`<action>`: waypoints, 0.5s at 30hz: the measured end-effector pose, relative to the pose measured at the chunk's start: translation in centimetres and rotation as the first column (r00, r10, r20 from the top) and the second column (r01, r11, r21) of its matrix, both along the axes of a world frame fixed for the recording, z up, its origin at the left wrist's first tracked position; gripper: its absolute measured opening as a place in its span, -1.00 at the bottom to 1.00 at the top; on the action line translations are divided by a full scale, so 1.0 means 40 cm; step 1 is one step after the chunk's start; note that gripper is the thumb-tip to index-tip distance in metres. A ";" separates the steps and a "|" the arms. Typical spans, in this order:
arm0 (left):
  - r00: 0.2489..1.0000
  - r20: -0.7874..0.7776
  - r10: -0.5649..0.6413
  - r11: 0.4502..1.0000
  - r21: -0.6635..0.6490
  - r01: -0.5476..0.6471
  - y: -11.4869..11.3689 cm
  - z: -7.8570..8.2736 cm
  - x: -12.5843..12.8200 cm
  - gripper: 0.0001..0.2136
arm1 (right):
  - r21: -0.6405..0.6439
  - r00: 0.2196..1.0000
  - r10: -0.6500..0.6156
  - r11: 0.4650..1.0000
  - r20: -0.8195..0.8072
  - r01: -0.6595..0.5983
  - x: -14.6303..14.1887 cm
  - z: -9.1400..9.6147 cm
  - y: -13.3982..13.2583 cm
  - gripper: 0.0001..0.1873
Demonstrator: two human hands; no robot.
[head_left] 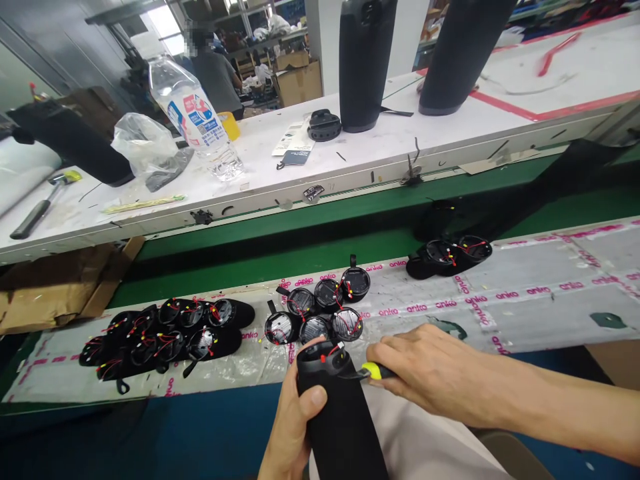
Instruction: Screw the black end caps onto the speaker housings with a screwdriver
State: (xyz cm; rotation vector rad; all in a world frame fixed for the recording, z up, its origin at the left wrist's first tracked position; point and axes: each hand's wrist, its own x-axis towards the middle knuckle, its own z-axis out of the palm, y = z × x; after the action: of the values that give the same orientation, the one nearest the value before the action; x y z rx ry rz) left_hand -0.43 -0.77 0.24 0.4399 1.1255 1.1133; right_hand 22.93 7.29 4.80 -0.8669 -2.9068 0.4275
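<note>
Far left, on the white desk (370, 148): one dark-handled implement (37, 215); behind it, one leaning black cylinder (83, 143). Nearer, below the desk edge: cardboard (60, 293). Right of the cylinder: one clear bag (143, 147).

Near left, on the taped strip (525, 327): a cluster of dark tubes (205, 343), open tops up, red wires showing.

Left of centre, far: one labelled bottle (193, 117); a person (215, 73) in grey beyond the desk; one yellow roll (229, 125) just beside the bottle.

Near centre: the left hand (293, 417), its grip wrapped around the black tube (343, 420), thumb on the near side. Far centre: cards (297, 155); one carton (300, 81) in the background. Mid-strip: six wired tops (347, 323) grouped just beyond the held tube. On the desk: one round part (324, 127), beside one tall speaker (367, 73).

Right of the held tube: one yellow-collared tool (373, 371), metal tip at the tube's upper rim; the right hand (420, 363), its grip closed on the tool's dark handle.

Right, far strip: two wired units (475, 248), side by side. Far right, desk: a second tall speaker (463, 57); red tape (560, 110) marked the surface.

All stood or lay as listed.
</note>
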 end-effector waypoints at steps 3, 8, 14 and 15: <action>0.999 -0.043 0.018 1.000 0.005 -0.017 0.004 0.017 0.013 -0.28 | 0.029 1.000 0.025 0.999 0.019 -0.025 -0.006 0.005 0.002 -0.89; 0.988 -0.153 -0.003 1.000 0.030 0.007 0.007 0.041 0.020 -0.24 | 0.078 0.999 0.028 0.996 0.039 -0.031 -0.007 -0.005 -0.002 -0.87; 0.968 -0.248 0.031 0.999 -0.003 -0.033 0.006 0.053 0.026 -0.21 | 0.176 0.999 -0.026 0.984 0.046 0.018 -0.012 -0.017 -0.023 -0.83; 0.965 -0.261 0.038 0.999 -0.001 -0.040 0.005 0.053 0.027 -0.21 | 0.199 0.998 -0.037 0.980 0.046 0.027 -0.014 -0.020 -0.029 -0.83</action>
State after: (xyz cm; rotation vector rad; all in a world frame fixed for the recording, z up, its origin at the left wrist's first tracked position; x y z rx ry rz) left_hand 0.66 -0.57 2.34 0.5739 1.3725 1.1075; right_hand 22.39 6.14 4.01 -0.9032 -2.9107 0.1120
